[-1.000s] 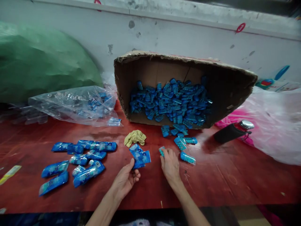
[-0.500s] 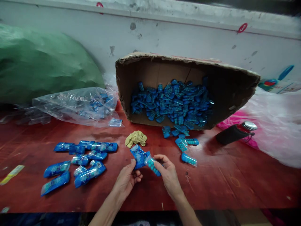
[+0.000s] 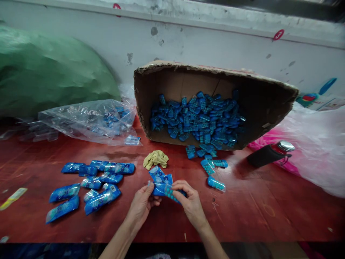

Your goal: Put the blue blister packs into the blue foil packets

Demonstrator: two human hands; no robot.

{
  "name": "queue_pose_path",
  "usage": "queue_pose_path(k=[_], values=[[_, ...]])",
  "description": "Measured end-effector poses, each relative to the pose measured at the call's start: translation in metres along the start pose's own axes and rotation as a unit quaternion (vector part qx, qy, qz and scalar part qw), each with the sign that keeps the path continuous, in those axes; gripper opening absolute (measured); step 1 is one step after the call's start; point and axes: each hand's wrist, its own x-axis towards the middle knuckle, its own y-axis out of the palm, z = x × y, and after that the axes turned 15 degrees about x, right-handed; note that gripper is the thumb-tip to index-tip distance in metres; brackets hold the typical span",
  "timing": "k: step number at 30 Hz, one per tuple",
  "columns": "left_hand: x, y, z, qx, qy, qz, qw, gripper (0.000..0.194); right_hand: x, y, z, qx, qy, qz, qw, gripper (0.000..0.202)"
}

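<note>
My left hand point(image 3: 141, 205) pinches a blue printed plastic pouch point(image 3: 159, 189) by its left side. From the right, my right hand point(image 3: 191, 202) grips a small blue item with turquoise bumps point(image 3: 171, 194). Its near end meets the pouch's right edge; whether it is inside the mouth I cannot tell. More flat blue pouches point(image 3: 155, 172) lie just beyond my hands, close to a crumpled yellowish cloth point(image 3: 156, 159). Several filled blue pouches point(image 3: 101, 200) are spread on the left. Loose bumpy blue items point(image 3: 216, 183) lie to the right of my right hand.
A cardboard box point(image 3: 151, 135) on its side holds many bumpy blue items. Left of it are a clear plastic bag point(image 3: 72, 120) and a large green sack point(image 3: 54, 68). A black bottle point(image 3: 265, 155) tilts at right beside pink and white plastic point(image 3: 318, 144). The table point(image 3: 242, 216) is red.
My right hand has moved slightly left, bringing the bumpy blue item up against the pouch. The pouch in my left hand now lies more level and faces the item.
</note>
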Motion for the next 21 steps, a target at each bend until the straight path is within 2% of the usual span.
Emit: queue_pose_path(k=[8, 14, 19, 21], values=[[-0.001, -0.001, -0.005, 0.0, -0.012, 0.01, 1.0, 0.028, -0.002, 0.0, -0.002, 0.01, -0.005, 0.012, 1.0, 0.005], [-0.001, -0.003, -0.006, 0.024, 0.006, 0.002, 1.0, 0.028, -0.001, -0.001, 0.001, 0.012, 0.0, 0.025, 1.0, 0.006], [-0.001, -0.003, -0.003, 0.089, 0.046, -0.025, 0.995, 0.027, 0.0, -0.001, -0.009, 0.083, 0.11, -0.02, 0.99, 0.012], [-0.001, -0.001, -0.002, 0.097, 0.05, -0.034, 0.993, 0.027, -0.003, 0.002, -0.014, 0.095, 0.128, -0.054, 0.986, 0.014]])
